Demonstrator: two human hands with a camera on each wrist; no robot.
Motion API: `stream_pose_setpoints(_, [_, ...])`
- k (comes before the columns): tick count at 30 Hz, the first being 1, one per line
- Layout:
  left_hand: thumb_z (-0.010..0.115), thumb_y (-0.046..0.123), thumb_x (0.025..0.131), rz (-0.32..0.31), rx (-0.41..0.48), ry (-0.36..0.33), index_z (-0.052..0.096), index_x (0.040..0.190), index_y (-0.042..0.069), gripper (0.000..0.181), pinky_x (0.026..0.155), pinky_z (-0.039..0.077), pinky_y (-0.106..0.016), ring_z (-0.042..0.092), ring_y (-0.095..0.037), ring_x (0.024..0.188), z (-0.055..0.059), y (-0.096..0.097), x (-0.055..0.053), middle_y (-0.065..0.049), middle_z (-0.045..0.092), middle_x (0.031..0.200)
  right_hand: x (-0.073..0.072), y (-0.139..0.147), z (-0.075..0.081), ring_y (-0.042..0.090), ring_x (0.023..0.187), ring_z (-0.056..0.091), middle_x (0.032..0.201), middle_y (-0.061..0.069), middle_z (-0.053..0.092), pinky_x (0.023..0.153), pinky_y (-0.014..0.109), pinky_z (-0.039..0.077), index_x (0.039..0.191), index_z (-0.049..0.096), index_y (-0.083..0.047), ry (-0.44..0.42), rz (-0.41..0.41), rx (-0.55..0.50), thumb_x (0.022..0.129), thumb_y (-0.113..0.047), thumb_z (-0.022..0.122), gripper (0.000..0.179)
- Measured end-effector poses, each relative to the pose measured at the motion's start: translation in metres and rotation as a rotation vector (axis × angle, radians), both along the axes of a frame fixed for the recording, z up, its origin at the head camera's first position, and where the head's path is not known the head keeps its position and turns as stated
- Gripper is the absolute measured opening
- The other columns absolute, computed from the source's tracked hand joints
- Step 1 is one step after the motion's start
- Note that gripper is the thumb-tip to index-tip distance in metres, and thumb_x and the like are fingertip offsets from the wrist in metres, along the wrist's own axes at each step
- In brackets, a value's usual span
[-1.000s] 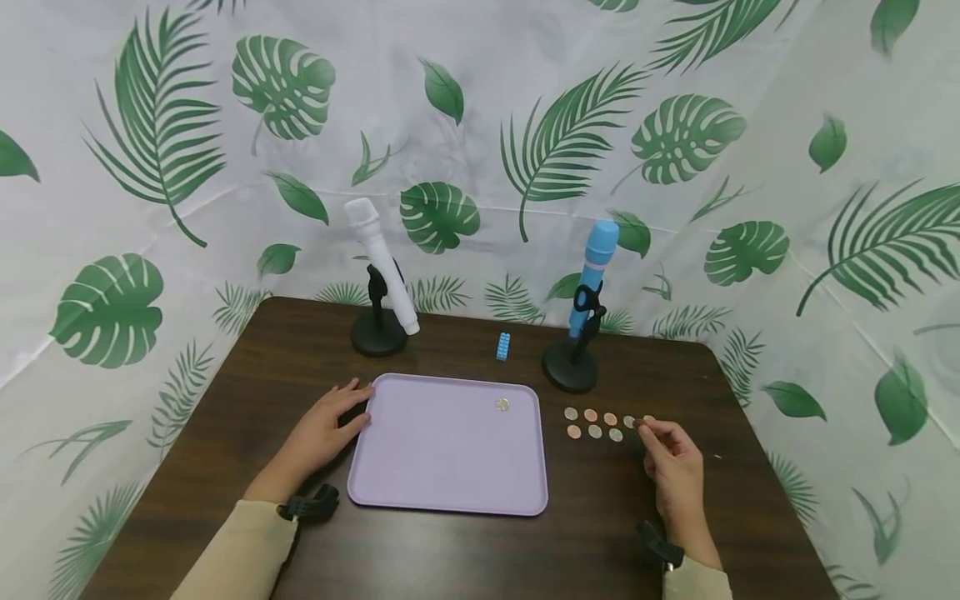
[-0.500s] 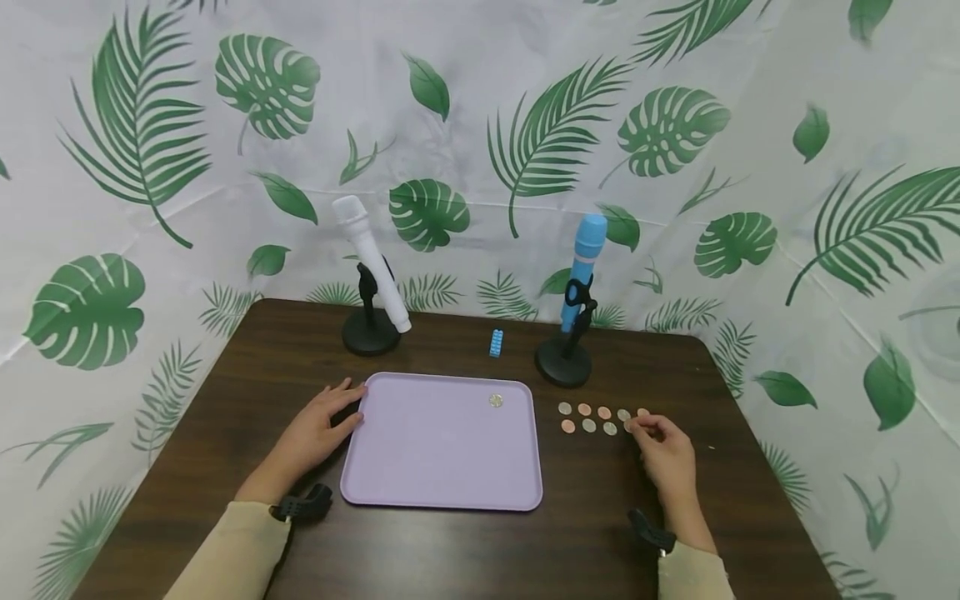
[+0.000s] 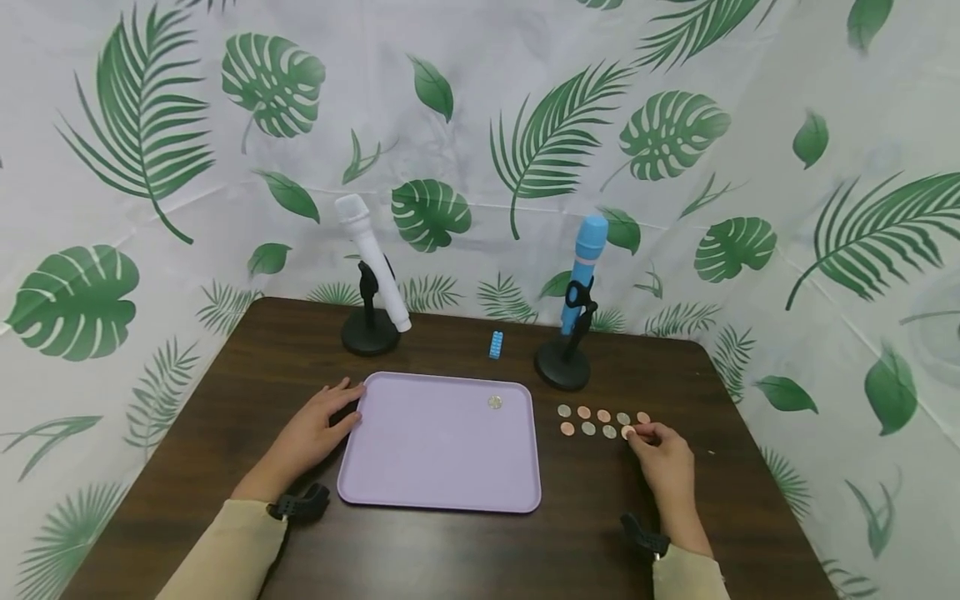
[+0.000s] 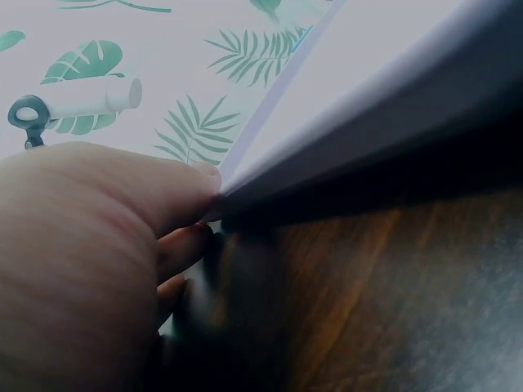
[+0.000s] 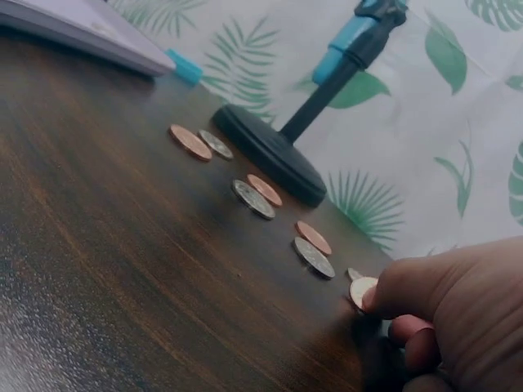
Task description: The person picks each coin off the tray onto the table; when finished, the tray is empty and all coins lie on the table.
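Note:
My right hand (image 3: 666, 462) pinches a coin (image 5: 362, 294) between thumb and fingers, at the right end of the lower row of coins. The held coin is tilted up off flat in the right wrist view. Beside it lie several copper and silver coins (image 3: 603, 415) in two rows on the table. A lilac tray (image 3: 442, 467) is left of them, with one gold-coloured coin (image 3: 495, 402) near its upper right corner. My left hand (image 3: 318, 429) rests at the tray's left edge, thumb and fingertips touching the rim; some of its fingers are hidden in the left wrist view.
Behind the tray stand a white microphone (image 3: 373, 258) and a blue microphone (image 3: 587, 258) on black stands. A small blue block (image 3: 496, 344) lies between them. A leaf-patterned cloth (image 3: 450, 100) hangs behind the dark wooden table (image 3: 420, 554).
My right hand has moved from the upper row's right end toward the lower row, uncovering a copper coin there, and now pinches the lower row's end coin. The left hand stays at the tray.

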State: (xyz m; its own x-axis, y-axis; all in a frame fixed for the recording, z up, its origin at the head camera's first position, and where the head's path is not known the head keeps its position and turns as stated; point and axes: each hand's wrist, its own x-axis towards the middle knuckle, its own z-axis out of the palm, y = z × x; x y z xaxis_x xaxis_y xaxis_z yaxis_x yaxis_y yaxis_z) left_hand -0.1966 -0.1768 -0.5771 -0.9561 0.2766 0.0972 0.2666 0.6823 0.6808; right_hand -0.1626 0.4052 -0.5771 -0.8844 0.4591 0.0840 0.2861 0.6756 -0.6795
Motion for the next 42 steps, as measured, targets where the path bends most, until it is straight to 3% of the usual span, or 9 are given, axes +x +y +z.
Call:
stream_pose_setpoints(9, [0.069, 0.025, 0.108, 0.017, 0.005, -0.023, 0.055, 0.161, 0.01, 0.057, 0.133, 0.021, -0.071, 0.033, -0.043, 0.165, -0.005, -0.001, 0.002, -0.014, 0.052, 0.168, 0.0, 0.002, 0.006, 0.02, 0.076, 0.062, 0.091, 0.009, 0.074, 0.062, 0.028, 0.048, 0.106, 0.078, -0.006, 0.015, -0.01, -0.039, 0.098, -0.031, 0.082, 0.027])
stream_pose_setpoints(14, [0.069, 0.026, 0.108, 0.013, 0.015, -0.016, 0.055, 0.161, 0.01, 0.057, 0.134, 0.021, -0.07, 0.033, -0.042, 0.165, -0.005, -0.001, 0.001, -0.014, 0.052, 0.168, 0.0, 0.005, 0.007, 0.013, 0.059, 0.058, 0.085, -0.001, 0.07, 0.049, 0.029, 0.049, 0.118, 0.068, -0.008, 0.041, -0.048, -0.296, 0.107, -0.04, 0.071, 0.034])
stream_pose_setpoints(20, [0.07, 0.025, 0.108, -0.006, 0.03, 0.019, 0.057, 0.159, 0.009, 0.055, 0.133, 0.022, -0.07, 0.036, -0.043, 0.164, -0.005, 0.003, -0.003, -0.015, 0.055, 0.165, 0.001, 0.005, 0.013, 0.01, 0.052, 0.052, 0.08, -0.004, 0.071, 0.043, 0.026, 0.044, 0.118, 0.063, -0.009, 0.169, -0.056, -0.544, 0.109, -0.039, 0.068, 0.031])
stream_pose_setpoints(25, [0.07, 0.022, 0.107, -0.009, 0.035, 0.022, 0.058, 0.158, 0.008, 0.054, 0.134, 0.021, -0.069, 0.036, -0.043, 0.163, -0.004, 0.008, -0.005, -0.016, 0.056, 0.164, 0.002, -0.001, 0.043, 0.009, 0.052, 0.05, 0.075, -0.004, 0.068, 0.041, 0.023, 0.039, 0.117, 0.063, -0.003, 0.308, -0.005, -0.763, 0.11, -0.025, 0.068, 0.024])
stream_pose_setpoints(28, [0.069, 0.024, 0.107, -0.002, 0.039, 0.009, 0.058, 0.158, 0.009, 0.054, 0.135, 0.021, -0.069, 0.035, -0.042, 0.164, -0.003, 0.009, -0.006, -0.015, 0.055, 0.165, 0.001, -0.006, 0.075, 0.012, 0.056, 0.053, 0.078, -0.004, 0.067, 0.044, 0.025, 0.042, 0.118, 0.064, -0.005, 0.232, 0.157, -0.645, 0.111, -0.026, 0.066, 0.022])
stream_pose_setpoints(32, [0.07, 0.022, 0.107, -0.001, 0.031, 0.006, 0.058, 0.158, 0.009, 0.054, 0.134, 0.021, -0.069, 0.035, -0.043, 0.164, -0.003, 0.006, -0.005, -0.015, 0.055, 0.165, -0.007, -0.017, 0.114, 0.019, 0.064, 0.058, 0.088, 0.005, 0.064, 0.052, 0.033, 0.051, 0.119, 0.067, -0.014, 0.064, 0.481, -0.293, 0.112, -0.035, 0.064, 0.023])
stream_pose_setpoints(35, [0.07, 0.021, 0.107, -0.006, 0.025, 0.02, 0.058, 0.158, 0.008, 0.054, 0.134, 0.022, -0.07, 0.037, -0.044, 0.163, -0.004, 0.003, -0.004, -0.017, 0.056, 0.164, -0.018, -0.037, 0.134, 0.023, 0.07, 0.06, 0.093, 0.009, 0.064, 0.059, 0.036, 0.056, 0.116, 0.071, -0.021, 0.02, 0.661, -0.101, 0.111, -0.038, 0.064, 0.018])
stream_pose_setpoints(39, [0.07, 0.022, 0.107, -0.009, 0.024, 0.02, 0.058, 0.158, 0.008, 0.054, 0.134, 0.022, -0.069, 0.037, -0.043, 0.163, -0.003, -0.002, -0.005, -0.016, 0.056, 0.164, -0.031, -0.079, 0.141, 0.023, 0.075, 0.062, 0.089, 0.005, 0.066, 0.064, 0.032, 0.055, 0.111, 0.074, -0.026, -0.026, 0.801, -0.003, 0.11, -0.035, 0.067, 0.011])
stream_pose_setpoints(42, [0.069, 0.023, 0.107, -0.008, 0.024, 0.004, 0.057, 0.158, 0.008, 0.054, 0.135, 0.021, -0.069, 0.036, -0.043, 0.164, -0.002, -0.004, -0.004, -0.014, 0.055, 0.165, -0.036, -0.114, 0.131, 0.021, 0.078, 0.065, 0.092, 0.002, 0.071, 0.069, 0.031, 0.057, 0.115, 0.074, -0.025, -0.098, 0.874, 0.062, 0.11, -0.028, 0.068, 0.009])
